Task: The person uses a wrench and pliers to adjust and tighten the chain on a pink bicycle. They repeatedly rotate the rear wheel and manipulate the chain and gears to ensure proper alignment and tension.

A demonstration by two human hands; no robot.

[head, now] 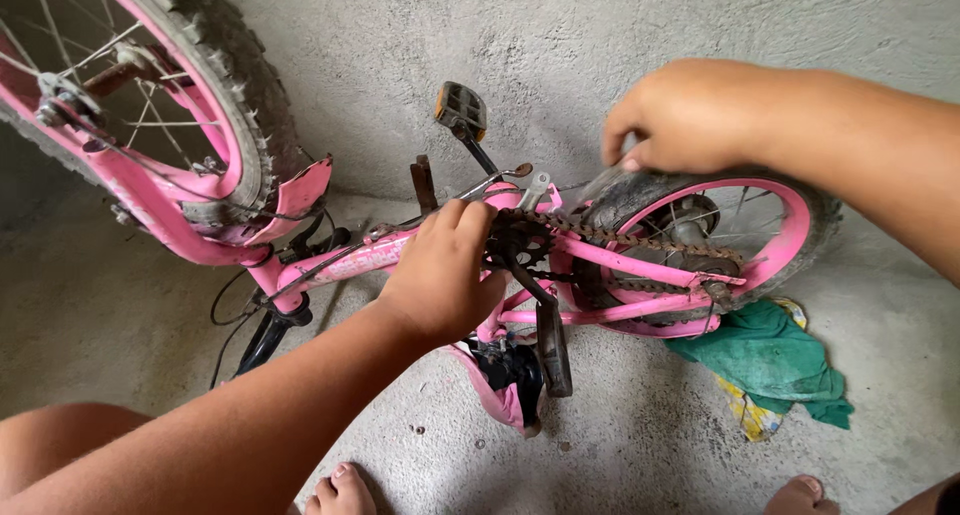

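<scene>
On concrete floor point(640, 445), small pink bike point(420, 250) lay upside down against grey wall point(560, 55). Left hand point(445, 270) closed round frame just beside chainring point(515, 245), fingers curled over top. Right hand point(685, 115) rested on rear tyre point(820, 215), fingers bent, pinching at tread; exact grip can't tell. Rusty chain point(640, 243) ran from chainring to rear hub. Black pedal point(460, 107) stuck up above chainring, 2nd pedal point(553, 347) hung below. Green rag point(775, 360) lay on floor under rear wheel. Front wheel point(150, 85) well left of chainring.

Left hand point(440, 270) reaches forward, fingers curled down; right hand point(685, 115) hangs knuckles-up, fingertips pinched.
</scene>
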